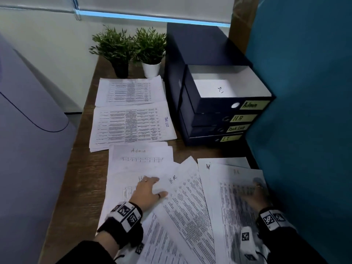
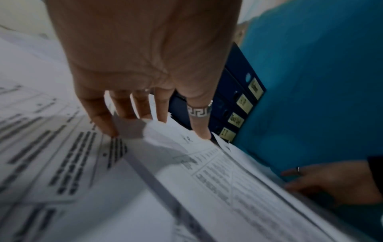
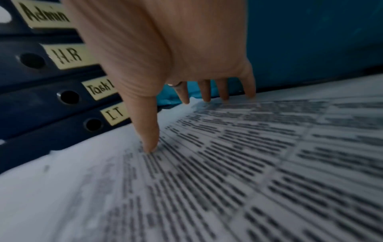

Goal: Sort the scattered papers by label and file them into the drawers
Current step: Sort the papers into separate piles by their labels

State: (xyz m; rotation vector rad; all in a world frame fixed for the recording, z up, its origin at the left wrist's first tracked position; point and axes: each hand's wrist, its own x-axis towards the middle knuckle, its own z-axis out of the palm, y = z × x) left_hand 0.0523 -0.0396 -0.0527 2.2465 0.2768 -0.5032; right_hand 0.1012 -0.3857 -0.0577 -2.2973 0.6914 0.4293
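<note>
Printed sheets lie fanned over the near half of the wooden desk (image 1: 83, 168). My left hand (image 1: 147, 191) rests flat, fingers spread, on a sheet marked H.R (image 1: 133, 187), just below one headed Admin (image 1: 140, 157). My right hand (image 1: 256, 193) presses straight fingers on another H.R sheet (image 1: 236, 202) at the right, beside the blue wall; its fingertips (image 3: 150, 147) touch the print. A dark blue drawer unit (image 1: 207, 119) stands behind the papers. Its top drawer, labelled Admin (image 1: 253, 105), is pulled out with a white sheet inside. Below are drawers H.R, Task List and I.T (image 3: 115, 114).
Two sorted stacks lie further back on the left, the nearer marked Task List (image 1: 131, 126). Two potted plants (image 1: 131, 50) stand at the back. A blue partition (image 1: 304, 111) closes the right side, and a grey curved object (image 1: 32, 130) the left.
</note>
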